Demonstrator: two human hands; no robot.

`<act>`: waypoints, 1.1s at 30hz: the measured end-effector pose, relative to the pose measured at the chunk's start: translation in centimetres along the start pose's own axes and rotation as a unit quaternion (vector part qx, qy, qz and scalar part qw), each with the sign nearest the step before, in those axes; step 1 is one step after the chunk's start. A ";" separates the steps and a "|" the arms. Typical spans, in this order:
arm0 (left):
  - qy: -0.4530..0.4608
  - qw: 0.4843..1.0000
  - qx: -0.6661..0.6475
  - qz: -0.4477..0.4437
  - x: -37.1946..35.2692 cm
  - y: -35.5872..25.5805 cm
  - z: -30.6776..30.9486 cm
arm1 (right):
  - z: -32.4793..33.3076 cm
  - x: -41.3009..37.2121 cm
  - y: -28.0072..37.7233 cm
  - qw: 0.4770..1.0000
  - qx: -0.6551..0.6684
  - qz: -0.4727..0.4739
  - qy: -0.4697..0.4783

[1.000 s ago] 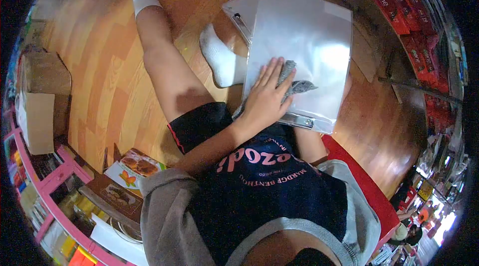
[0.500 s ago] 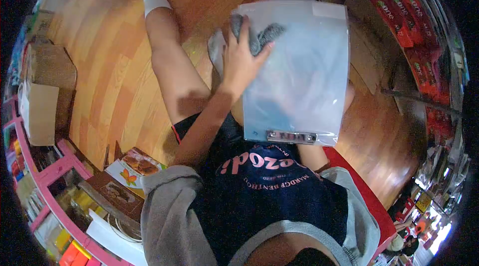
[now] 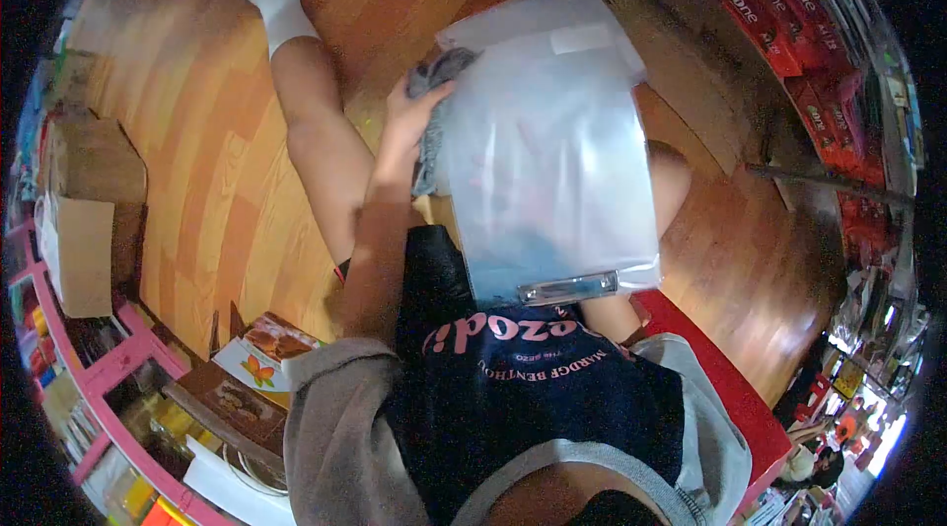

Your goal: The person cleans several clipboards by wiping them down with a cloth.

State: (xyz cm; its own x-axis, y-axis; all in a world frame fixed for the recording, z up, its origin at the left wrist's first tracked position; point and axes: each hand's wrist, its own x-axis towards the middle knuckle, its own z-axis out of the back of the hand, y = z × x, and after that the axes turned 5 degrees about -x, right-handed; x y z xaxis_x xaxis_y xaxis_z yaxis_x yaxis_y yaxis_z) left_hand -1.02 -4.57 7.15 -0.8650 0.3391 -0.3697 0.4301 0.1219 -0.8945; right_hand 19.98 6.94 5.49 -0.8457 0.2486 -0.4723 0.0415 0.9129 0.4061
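A translucent plastic clip folder (image 3: 552, 171) lies tilted over my lap, its metal clip (image 3: 567, 287) at the edge nearest my body. My left hand (image 3: 402, 121) is closed on a grey cloth (image 3: 444, 72) at the folder's left edge; part of the cloth hangs down below my fingers. My right forearm (image 3: 610, 317) runs beneath the folder. Behind the sheet my right hand is hidden, with only a faint pinkish blur showing through. Another clear plastic sheet (image 3: 513, 21) sticks out past the folder's far edge.
Wooden floor (image 3: 217, 171) surrounds my outstretched leg. A cardboard box (image 3: 84, 250) stands at left, beside a pink shelf (image 3: 109, 358). Red packages (image 3: 779, 23) line the right side, with cardboard (image 3: 681, 82) next to them. A red seat (image 3: 710, 368) is under me.
My left hand and the cloth have moved from the folder's upper surface out to its left edge. The folder has shifted left and tilted, exposing the clear sheet behind its far edge.
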 end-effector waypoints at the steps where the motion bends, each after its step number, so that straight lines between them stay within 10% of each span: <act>1: 0.003 1.000 0.001 0.001 0.2 0.8 1.1 | 0.2 0.0 0.0 1.000 -0.003 -0.002 -0.009; 7: -0.083 0.965 -0.205 0.140 -0.4 2.1 7.4 | 0.2 1.1 0.8 0.996 -0.047 0.001 -0.072; 11: -0.117 0.967 -0.223 0.026 -1.2 0.8 10.0 | 0.2 0.9 2.4 0.994 -0.047 0.014 -0.098; 20: -0.149 0.960 -0.223 0.079 -0.6 1.8 7.7 | 0.9 -0.4 5.8 0.988 0.095 0.117 -0.028; 23: -0.139 0.982 -0.057 0.113 -2.1 1.8 5.0 | 0.3 -1.0 8.7 0.879 -0.288 0.237 -0.297; 26: 0.021 0.980 -0.105 0.167 -3.6 3.5 3.3 | 4.6 -1.9 13.8 0.936 -0.091 0.227 -0.255; 33: -0.017 0.981 -0.103 0.165 -2.9 4.3 3.4 | 0.3 -5.4 17.7 0.835 -0.155 0.406 -0.338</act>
State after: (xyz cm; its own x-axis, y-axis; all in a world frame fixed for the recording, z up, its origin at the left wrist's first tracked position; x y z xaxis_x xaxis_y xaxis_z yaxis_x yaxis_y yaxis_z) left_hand 2.48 -8.21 3.53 -0.6763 0.3607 -0.6423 0.7284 0.1974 -0.6561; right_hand 25.46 21.86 14.94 -0.1093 0.9660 -0.2343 0.2267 0.2538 0.9403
